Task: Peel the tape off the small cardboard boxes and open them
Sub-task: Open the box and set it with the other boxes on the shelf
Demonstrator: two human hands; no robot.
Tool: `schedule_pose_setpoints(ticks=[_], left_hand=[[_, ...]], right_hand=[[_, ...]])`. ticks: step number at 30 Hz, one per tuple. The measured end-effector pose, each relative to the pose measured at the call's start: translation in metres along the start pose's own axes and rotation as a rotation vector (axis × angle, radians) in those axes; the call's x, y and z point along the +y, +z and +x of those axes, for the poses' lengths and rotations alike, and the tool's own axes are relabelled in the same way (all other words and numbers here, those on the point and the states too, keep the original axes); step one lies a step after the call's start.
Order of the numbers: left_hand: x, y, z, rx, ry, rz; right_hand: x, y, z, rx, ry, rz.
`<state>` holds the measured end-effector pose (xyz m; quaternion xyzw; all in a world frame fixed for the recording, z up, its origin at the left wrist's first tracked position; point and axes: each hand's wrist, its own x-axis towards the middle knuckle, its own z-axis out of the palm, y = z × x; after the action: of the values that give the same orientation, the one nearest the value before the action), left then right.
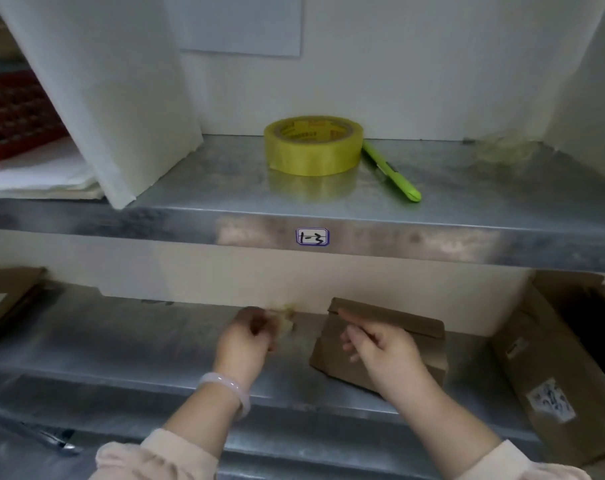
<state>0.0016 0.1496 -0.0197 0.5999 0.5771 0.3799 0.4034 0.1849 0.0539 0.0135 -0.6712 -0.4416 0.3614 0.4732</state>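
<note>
The box [415, 329] stands on the lower shelf [138, 341], at 5 o'clock in the view. The right hand [384, 355] is in front of it, with one finger stretched onto the top edge and the others half curled; whether it grips the box I cannot tell. At 9 o'clock of the box, the left hand [242, 341] has curled fingers and pinches a crumpled bit of tape [287, 322], which is blurred. At 12 o'clock, on the upper shelf [207, 174], a yellow roll [311, 147] touches a green pen [391, 174].
</note>
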Motion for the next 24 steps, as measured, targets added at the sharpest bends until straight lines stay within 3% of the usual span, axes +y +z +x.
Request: schedule_pose_setpoints(ticks=[4,11,15,19,21,24], left_hand=[[-0.022,-0.017,0.040,0.033,-0.171,-0.020],[-0.071,-0.013,0.095,-0.116,0.035,0.361],[-0.074,-0.010,0.104,-0.089,0.177,0.492],[-0.064,-0.013,0.109,-0.158,0.082,0.485],[-0.061,-0.011,0.109,-0.201,0.096,0.586],[-0.053,-0.001,0.098,-0.102,0.186,0.605]], right_hand=[[0.009,-0.012,-0.002,0.163,-0.080,-0.181],[0.029,-0.026,0.002,0.456,-0.373,-0.554],[0.041,-0.041,0.002,0.537,-0.294,-0.606],[0.045,-0.052,0.001,0.585,-0.166,-0.759],[0.050,-0.054,0.000,0.565,-0.132,-0.836],[0.059,-0.057,0.003,0.502,-0.074,-0.917]])
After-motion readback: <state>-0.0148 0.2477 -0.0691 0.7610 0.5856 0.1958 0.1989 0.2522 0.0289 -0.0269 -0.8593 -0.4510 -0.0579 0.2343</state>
